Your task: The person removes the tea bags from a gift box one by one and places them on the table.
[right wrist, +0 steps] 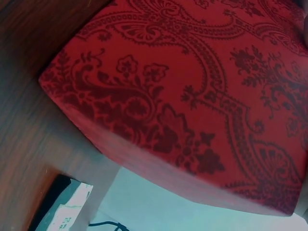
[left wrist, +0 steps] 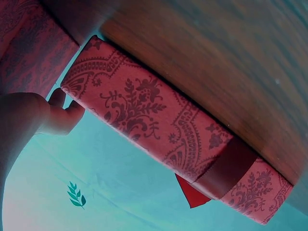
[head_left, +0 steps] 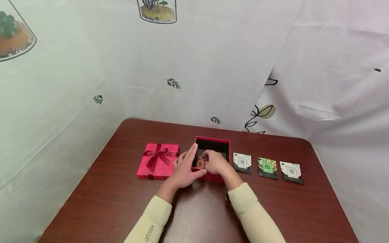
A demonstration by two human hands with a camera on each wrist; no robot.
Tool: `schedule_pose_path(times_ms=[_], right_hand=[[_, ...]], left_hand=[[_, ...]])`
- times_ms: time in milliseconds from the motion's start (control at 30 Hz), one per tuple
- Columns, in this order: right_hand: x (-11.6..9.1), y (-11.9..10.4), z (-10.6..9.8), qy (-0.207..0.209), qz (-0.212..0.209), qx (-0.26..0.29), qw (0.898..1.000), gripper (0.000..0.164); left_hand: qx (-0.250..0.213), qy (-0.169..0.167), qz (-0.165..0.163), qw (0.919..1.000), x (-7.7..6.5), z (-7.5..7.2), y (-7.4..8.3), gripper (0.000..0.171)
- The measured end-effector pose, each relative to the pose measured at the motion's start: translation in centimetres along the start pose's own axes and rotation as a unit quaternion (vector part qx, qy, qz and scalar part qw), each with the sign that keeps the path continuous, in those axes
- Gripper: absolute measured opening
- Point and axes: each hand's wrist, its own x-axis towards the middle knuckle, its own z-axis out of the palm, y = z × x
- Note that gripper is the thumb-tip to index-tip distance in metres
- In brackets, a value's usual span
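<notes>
The open red box (head_left: pixel 214 177) stands near the far edge of the surface (head_left: pixel 106 202). The person's left hand (head_left: pixel 183 172) is unclenched, index finger extended along the box's left wall. The right hand (head_left: pixel 215 162) reaches inside, curled fingers pinching the brown sachet (head_left: pixel 200 163). The bow-tied lid (head_left: pixel 158 161) lies toward the far left corner; three sachets (head_left: pixel 267 167) form a row toward the right edge.
</notes>
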Motion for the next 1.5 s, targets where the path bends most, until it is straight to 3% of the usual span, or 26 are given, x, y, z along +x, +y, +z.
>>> schedule_pose_path(times_ms=[333,733,1233,1500], right_hand=[[0.4,0.1,0.2,0.009,0.011,0.028,1.0,0.039],[0.2,0.3,0.6,0.09,-0.003,0.028,0.996,0.035],[-0.9,0.8,0.1,0.218,-0.025,0.068,0.973,0.036],[-2.4,1.2,-1.3,0.229,-0.033,0.122,0.965,0.039]], left_hand=[[0.0,-0.002,-0.004,1.0,0.0,0.0,0.1,0.101],[-0.003,0.0,-0.007,1.0,0.0,0.2,0.0,0.102],[-0.002,-0.005,-0.01,0.9999,0.1,0.0,0.1,0.102],[0.004,-0.003,-0.012,0.9999,0.2,0.1,0.0,0.103]])
